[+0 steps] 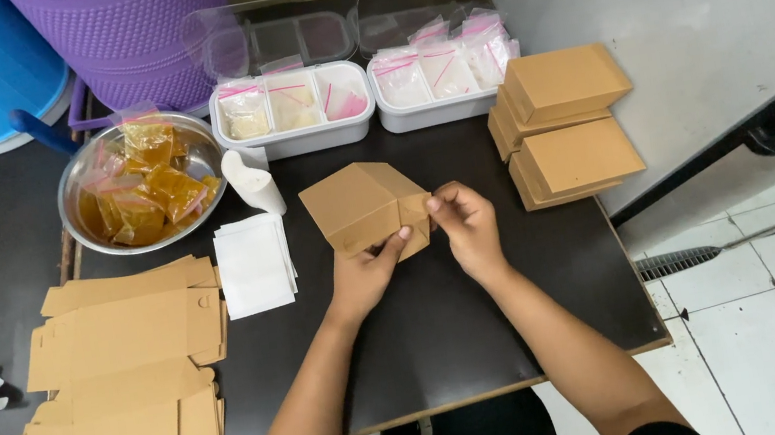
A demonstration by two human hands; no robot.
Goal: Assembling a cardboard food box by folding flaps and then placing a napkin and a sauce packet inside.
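Cardboard box [361,206], underside behind hands

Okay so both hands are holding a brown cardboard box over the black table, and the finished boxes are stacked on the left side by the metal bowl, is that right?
Not quite. Both the left hand and right hand do hold the brown cardboard box over the black table, but the head view shows the finished boxes stacked on the right, away from the metal bowl.
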